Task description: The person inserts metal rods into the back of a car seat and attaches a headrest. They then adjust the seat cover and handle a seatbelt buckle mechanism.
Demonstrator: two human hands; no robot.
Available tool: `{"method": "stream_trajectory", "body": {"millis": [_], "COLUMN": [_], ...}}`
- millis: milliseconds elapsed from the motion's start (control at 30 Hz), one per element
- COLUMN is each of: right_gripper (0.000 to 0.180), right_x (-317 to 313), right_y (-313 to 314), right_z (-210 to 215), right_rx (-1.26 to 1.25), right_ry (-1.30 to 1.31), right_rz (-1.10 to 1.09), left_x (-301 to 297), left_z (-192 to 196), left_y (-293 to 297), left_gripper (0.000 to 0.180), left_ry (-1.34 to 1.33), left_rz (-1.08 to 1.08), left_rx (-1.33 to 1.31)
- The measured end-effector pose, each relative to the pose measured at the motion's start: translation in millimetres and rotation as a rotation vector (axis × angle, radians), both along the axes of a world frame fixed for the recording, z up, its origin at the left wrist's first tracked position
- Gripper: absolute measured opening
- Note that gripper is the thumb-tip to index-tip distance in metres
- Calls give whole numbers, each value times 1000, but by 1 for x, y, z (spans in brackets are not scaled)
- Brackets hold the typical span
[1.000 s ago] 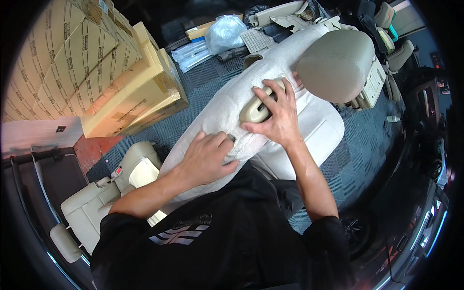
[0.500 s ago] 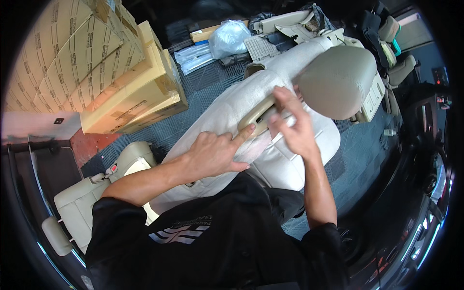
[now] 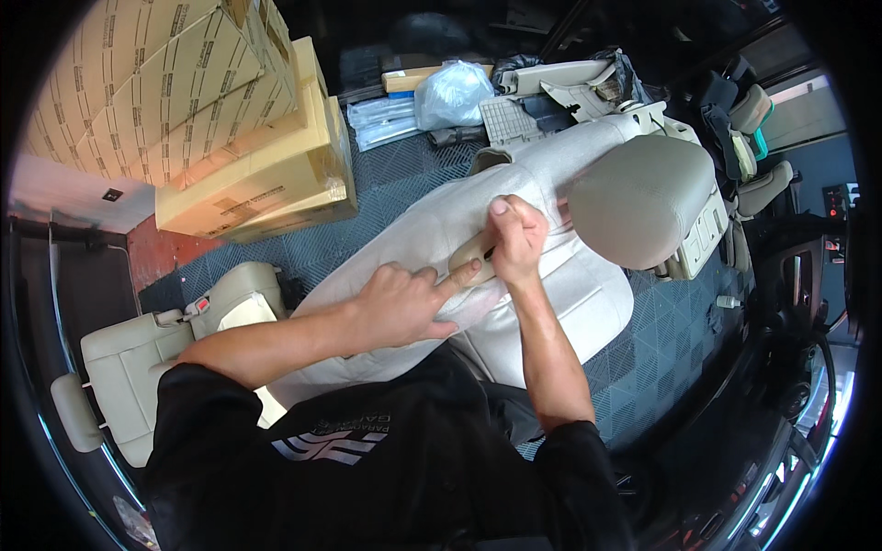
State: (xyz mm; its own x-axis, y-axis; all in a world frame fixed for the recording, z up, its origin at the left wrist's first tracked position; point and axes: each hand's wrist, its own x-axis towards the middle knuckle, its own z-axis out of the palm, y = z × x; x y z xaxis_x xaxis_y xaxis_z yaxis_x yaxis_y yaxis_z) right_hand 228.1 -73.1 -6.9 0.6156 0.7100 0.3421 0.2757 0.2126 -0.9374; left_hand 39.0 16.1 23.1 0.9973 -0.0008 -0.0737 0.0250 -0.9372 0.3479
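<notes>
Cream fabric cover (image 3: 432,230) partly fitted over the beige car seat back (image 3: 588,303), loose and puckered at the tan foam opening (image 3: 470,255) directly under the right hand (image 3: 516,241), clenched pinching the seam there, left hand (image 3: 400,303) just beside, flat, forefinger pressing the edge.

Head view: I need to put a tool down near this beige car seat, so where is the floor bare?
Bare grey grid floor lies between the stacked cardboard boxes and the beige car seat back; another patch sits right of the seat, below the rounded beige headrest. The far end is crowded with a clear plastic bag and beige trim parts.
</notes>
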Motion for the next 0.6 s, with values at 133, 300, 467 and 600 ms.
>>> {"method": "stream_trajectory", "body": {"millis": [133, 300, 467, 600], "right_gripper": [27, 40, 47, 35], "right_x": [19, -13, -8, -37], "right_y": [-17, -12, -14, -33], "right_z": [69, 3, -8, -3], "right_rx": [-41, -563, -562, -421], "right_ry": [-494, -851, -867, -859], "right_rz": [-250, -348, -194, -10], "left_x": [-11, -46, -99, -182], "left_z": [-14, -19, 4, -15], "left_y": [-4, -8, -4, -5], "left_gripper": [72, 58, 75, 83], "left_ry": [-148, -419, -177, 82], "left_rz": [83, 262, 548, 733], "left_rx": [-31, -355, -353, -305]}}
